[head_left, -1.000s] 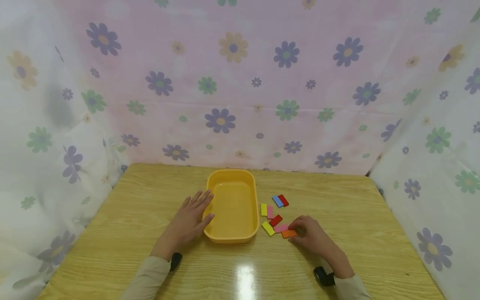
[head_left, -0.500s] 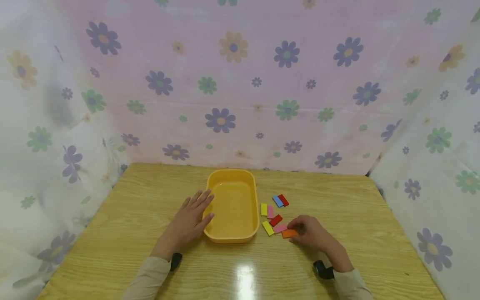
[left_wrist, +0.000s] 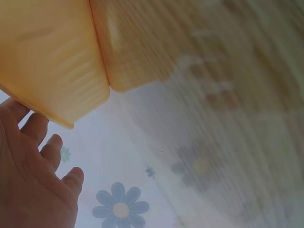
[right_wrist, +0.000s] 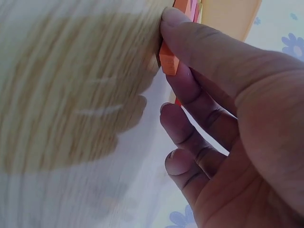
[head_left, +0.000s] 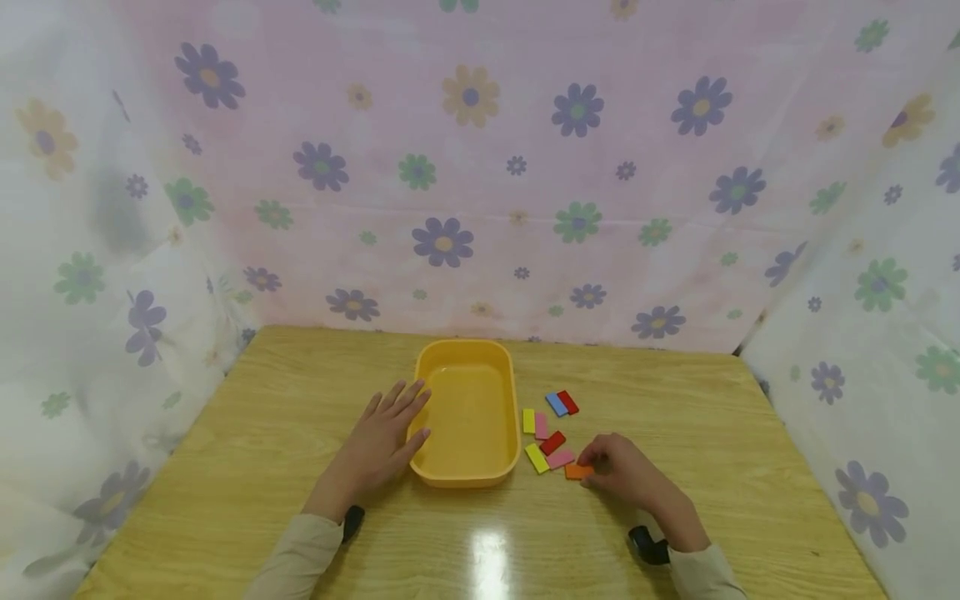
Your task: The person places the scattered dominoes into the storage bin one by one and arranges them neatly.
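My left hand (head_left: 375, 443) lies with spread, straight fingers over the left rim of a yellow plastic tub (head_left: 468, 482). In the left wrist view its fingertips touch the tub's rim (left_wrist: 59, 122). My right hand (head_left: 626, 473) pinches a small orange wooden block (head_left: 576, 472) by its right end. The right wrist view has the thumb on one side of the orange block (right_wrist: 169, 61) and the index finger on the other, with the remaining fingers loosely curled. Just beyond lie a pink block (head_left: 560, 460), a red block (head_left: 553, 442) and a yellow block (head_left: 537, 458).
Farther back, a second yellow block (head_left: 528, 421) sits beside a second pink block (head_left: 542, 426). A blue block (head_left: 557, 404) touches another red block (head_left: 568, 402). Flowered cloth (head_left: 480, 208) encloses the wooden table (head_left: 315, 358) at the back and sides.
The orange block, pinched in my right hand, has shifted slightly toward the near side, opening a small gap from the pink block. My left hand stays on the tub.
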